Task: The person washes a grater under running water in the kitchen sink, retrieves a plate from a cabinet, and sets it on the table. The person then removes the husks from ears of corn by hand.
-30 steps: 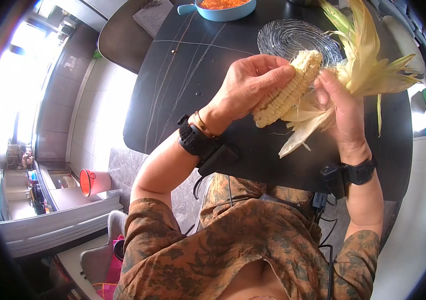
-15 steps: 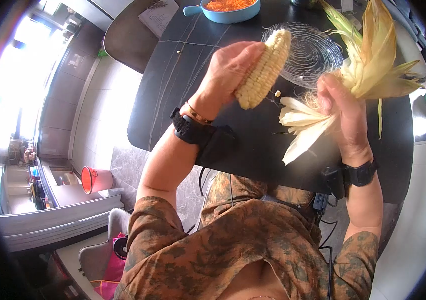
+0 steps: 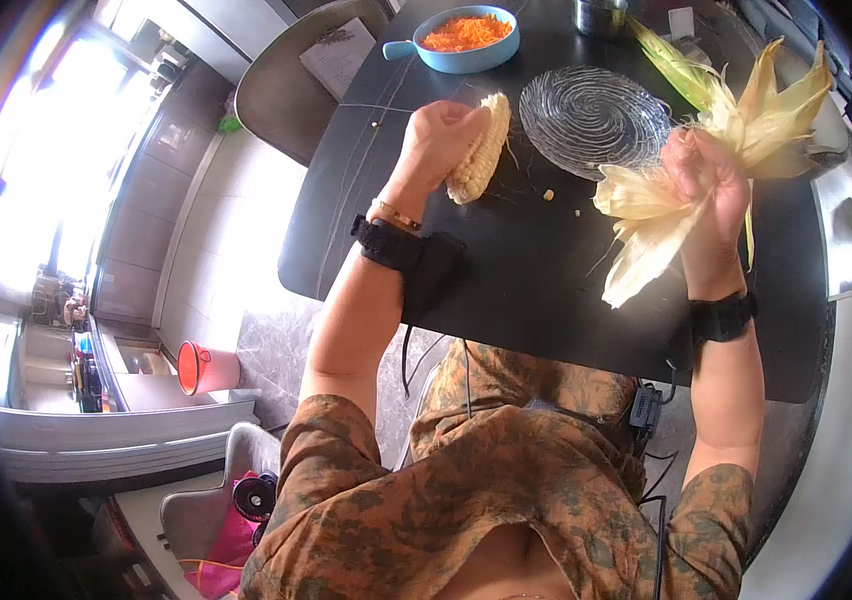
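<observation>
In the head view my left hand (image 3: pixel 436 145) is closed round a peeled corn cob (image 3: pixel 483 155), held at a tilt over the dark table (image 3: pixel 536 290). Loose pale husks (image 3: pixel 646 215) are gripped in my right hand (image 3: pixel 706 175), spreading out on its left side. More husk leaves (image 3: pixel 771 110) fan out beyond that hand; whether they join the held ones is hidden. Between my hands, farther back, lies a clear swirl-patterned glass plate (image 3: pixel 596 120). A loose kernel (image 3: pixel 548 195) rests on the table nearer to me than the plate.
A blue pan (image 3: pixel 451 62) of shredded orange food and a metal cup (image 3: pixel 601 17) stand at the back. Papers (image 3: pixel 338 58) lie on a chair (image 3: pixel 271 100) at the left. A red bucket (image 3: pixel 208 368) is on the floor. Cables (image 3: pixel 660 500) hang near my lap.
The cob has come away from the husks and moved left with my left hand. My right hand still grips the husks. The plate is now less covered.
</observation>
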